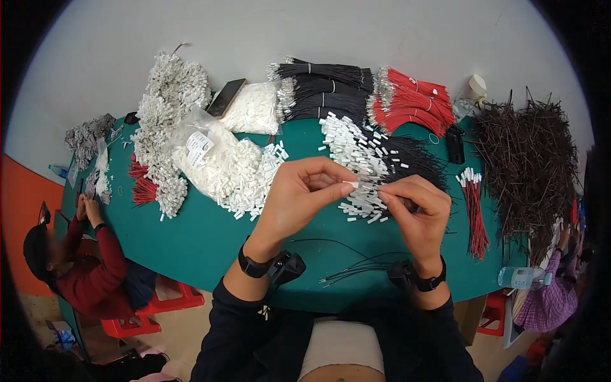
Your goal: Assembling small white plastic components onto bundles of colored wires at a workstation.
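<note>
Clear bag point(199, 148) spilling white pieces point(249, 184) on green table point(210, 237), your left hand point(298, 193) pinching a white connector point(354, 184) between thumb and forefinger, white-tipped black wires point(351, 151) heaped behind it, your right hand point(419, 211) beside it, nearly closed, its hold impossible to tell, bundled red wires point(475, 216)

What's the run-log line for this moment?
left hand: pinches small white piece | right hand: close by, hold unclear | beyond: white-tipped black wires on green table

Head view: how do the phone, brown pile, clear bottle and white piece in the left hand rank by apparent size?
1. Brown pile
2. Clear bottle
3. Phone
4. White piece in the left hand, though probably nearer the camera
</note>
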The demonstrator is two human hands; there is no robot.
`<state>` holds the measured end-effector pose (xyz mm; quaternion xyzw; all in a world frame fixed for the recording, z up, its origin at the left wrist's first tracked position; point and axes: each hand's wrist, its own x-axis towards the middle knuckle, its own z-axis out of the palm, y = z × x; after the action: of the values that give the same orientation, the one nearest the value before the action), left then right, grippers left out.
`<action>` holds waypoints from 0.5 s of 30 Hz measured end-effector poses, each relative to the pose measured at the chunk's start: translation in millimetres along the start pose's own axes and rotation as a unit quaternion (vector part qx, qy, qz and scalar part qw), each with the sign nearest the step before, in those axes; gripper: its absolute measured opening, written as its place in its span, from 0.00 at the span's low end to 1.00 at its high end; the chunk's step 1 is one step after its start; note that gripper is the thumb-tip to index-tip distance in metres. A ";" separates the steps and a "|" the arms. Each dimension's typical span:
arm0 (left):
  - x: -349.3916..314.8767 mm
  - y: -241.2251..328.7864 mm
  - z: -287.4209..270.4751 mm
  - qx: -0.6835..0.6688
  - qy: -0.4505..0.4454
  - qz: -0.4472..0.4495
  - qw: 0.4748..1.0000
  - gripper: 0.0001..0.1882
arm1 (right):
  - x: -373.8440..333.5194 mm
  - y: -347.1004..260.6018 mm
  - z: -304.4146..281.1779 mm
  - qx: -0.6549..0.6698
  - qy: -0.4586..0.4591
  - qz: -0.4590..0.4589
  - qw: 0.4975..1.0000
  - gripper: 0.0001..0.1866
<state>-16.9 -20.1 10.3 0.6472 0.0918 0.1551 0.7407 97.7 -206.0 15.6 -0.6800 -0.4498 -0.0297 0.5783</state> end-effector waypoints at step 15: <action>0.6 -0.3 1.3 -0.021 -0.017 -0.009 1.000 0.08 | -1.8 0.4 -0.5 -0.090 -0.004 -0.079 0.993 0.11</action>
<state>-15.8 -21.1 10.2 0.6334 0.0815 0.1397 0.7567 97.1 -207.4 14.5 -0.6918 -0.4998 -0.1127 0.5088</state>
